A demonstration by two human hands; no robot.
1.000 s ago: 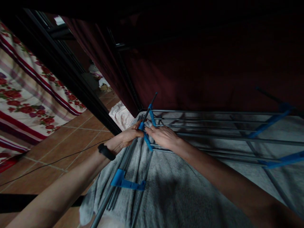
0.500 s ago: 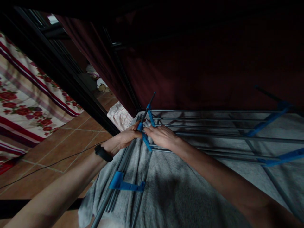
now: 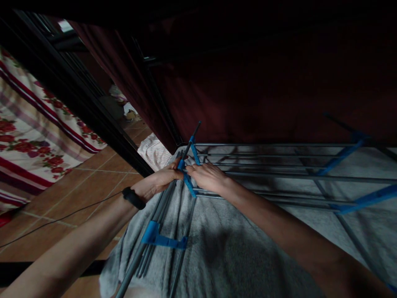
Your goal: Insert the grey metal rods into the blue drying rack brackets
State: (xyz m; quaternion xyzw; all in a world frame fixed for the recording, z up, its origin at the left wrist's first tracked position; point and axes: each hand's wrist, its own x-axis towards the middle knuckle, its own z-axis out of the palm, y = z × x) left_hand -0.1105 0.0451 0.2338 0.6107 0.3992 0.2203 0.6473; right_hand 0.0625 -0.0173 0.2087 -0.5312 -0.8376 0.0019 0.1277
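A rack of grey metal tubes [image 3: 279,179] with blue plastic brackets lies on a grey blanket [image 3: 232,248]. My left hand [image 3: 166,177], a black band on its wrist, is closed around a blue connector [image 3: 181,164] on the slanted tube at the rack's left end. Close beside it, my right hand [image 3: 207,177] lies over the rods with its fingers bent onto the blue bracket [image 3: 190,185] there. Its fingertips are partly hidden. Below my left hand, another blue bracket [image 3: 166,240] joins the long tubes that run toward me.
Loose grey tubes [image 3: 145,258] lie bunched at the blanket's left side. More blue brackets [image 3: 369,198] hold the rack's right end. A black post [image 3: 102,120] slants past on the left, dark red curtain [image 3: 263,95] hangs behind, and a cable [image 3: 62,217] crosses the tiled floor.
The view has shifted slightly, so the scene sits a little further left. Both hands keep their places on the rack's left end.
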